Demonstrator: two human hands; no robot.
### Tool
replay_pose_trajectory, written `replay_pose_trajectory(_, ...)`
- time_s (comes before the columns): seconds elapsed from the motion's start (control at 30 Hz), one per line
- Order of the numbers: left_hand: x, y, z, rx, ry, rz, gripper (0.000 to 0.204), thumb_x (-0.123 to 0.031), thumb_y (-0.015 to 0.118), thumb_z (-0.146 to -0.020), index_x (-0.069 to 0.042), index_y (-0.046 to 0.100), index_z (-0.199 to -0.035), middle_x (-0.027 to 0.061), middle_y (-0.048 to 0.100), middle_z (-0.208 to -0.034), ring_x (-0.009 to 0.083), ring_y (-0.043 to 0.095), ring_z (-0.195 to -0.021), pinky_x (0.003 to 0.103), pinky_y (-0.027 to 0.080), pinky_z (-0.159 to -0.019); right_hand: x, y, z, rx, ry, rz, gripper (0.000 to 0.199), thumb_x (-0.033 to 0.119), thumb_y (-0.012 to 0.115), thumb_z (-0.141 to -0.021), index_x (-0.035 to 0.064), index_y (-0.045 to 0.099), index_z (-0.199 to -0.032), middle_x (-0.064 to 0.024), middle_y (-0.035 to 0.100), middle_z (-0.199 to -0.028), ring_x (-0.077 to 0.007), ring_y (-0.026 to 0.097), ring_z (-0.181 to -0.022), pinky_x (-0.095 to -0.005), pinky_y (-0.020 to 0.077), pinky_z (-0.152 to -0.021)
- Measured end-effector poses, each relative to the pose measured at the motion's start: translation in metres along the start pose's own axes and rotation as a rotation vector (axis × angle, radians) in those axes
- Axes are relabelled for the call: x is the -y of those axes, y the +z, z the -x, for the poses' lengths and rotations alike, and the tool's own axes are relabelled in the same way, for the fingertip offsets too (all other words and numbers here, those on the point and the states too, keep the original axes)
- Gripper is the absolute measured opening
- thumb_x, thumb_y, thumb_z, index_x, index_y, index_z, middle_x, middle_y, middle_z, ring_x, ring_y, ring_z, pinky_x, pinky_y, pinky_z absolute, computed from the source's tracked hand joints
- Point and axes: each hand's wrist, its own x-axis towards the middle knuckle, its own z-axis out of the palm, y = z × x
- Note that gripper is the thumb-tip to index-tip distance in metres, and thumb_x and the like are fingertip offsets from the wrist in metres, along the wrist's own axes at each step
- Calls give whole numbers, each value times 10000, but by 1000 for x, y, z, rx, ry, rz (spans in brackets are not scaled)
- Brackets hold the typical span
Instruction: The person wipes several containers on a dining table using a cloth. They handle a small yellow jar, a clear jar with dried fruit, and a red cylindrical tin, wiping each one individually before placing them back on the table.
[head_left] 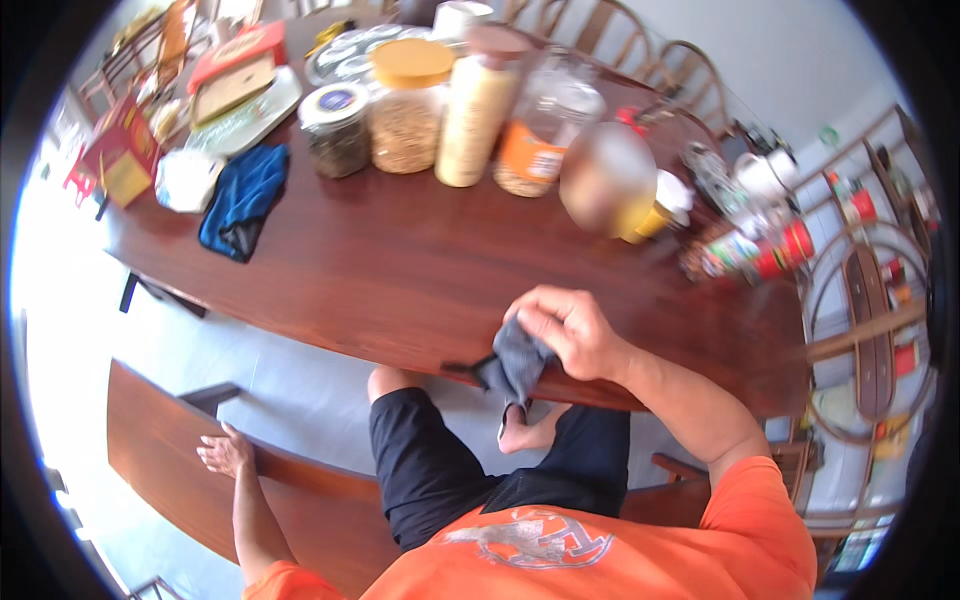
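My right hand [572, 328] is closed on a crumpled grey cloth [520, 362], with the thumb and fingers pinching its top. The cloth hangs at the near edge of the dark red-brown wooden table [400, 262], and its lower part covers some of that edge. A thin dark strip sticks out to the left of the cloth; I cannot tell what it is. My left hand [228, 452] lies with its fingers apart on the wooden bench [180, 435] at the lower left, holding nothing.
Along the table's far side stand a dark-filled jar [335, 130], an orange-lidded jar [405, 115], a tall cream bottle [475, 110] and a clear jar [545, 130]. Left of them lies a blue cloth [243, 200]. Red-lidded containers [780, 250] stand at the right end.
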Motion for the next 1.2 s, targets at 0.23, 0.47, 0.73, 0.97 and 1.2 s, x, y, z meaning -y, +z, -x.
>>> replay_pose_trajectory(0.23,-115,-124,118,-376,369,1025,745,-397,709,-1020,45,430,-1551,299,385,-1613,445,326,-1530,604,279,-1245,-15,-69,64,-673,-94,228,297,235,582,-1142,-25,672,-1255,-51,731,-1093,-81,633,-1006,-289,522,-917)
replay_pose_trajectory(0.47,-180,-321,303,-220,1189,1765,529,-17,733,-960,26,491,-1429,215,410,-1563,328,541,-1295,423,536,-1050,-91,-135,129,-1048,132,215,459,299,844,-930,-43,690,-1194,-181,769,-1045,-233,752,-951,-359,603,-872)
replay_pose_trajectory(0.73,-236,-372,397,12,1760,1295,637,-108,775,-885,54,452,-1409,319,415,-1483,492,467,-1347,544,441,-1118,-145,-205,111,-1230,283,476,1291,475,1015,-660,-79,324,-1600,-305,624,-1432,-392,638,-1322,-432,534,-1088)
replay_pose_trajectory(0.97,-282,-356,448,-23,1965,991,618,-203,764,-932,67,484,-1412,363,431,-1458,530,443,-1357,571,397,-1151,-155,-222,105,-1165,374,364,971,547,957,-680,-64,540,-1309,-279,733,-1214,-439,709,-1154,-496,577,-978)
replay_pose_trajectory(1.2,-277,-355,444,-22,1968,889,548,-205,730,-955,70,524,-1382,347,467,-1476,517,457,-1367,573,379,-1174,-184,-246,222,-1403,351,302,857,507,963,-708,-67,585,-1219,-262,765,-1062,-402,766,-978,-474,611,-863)
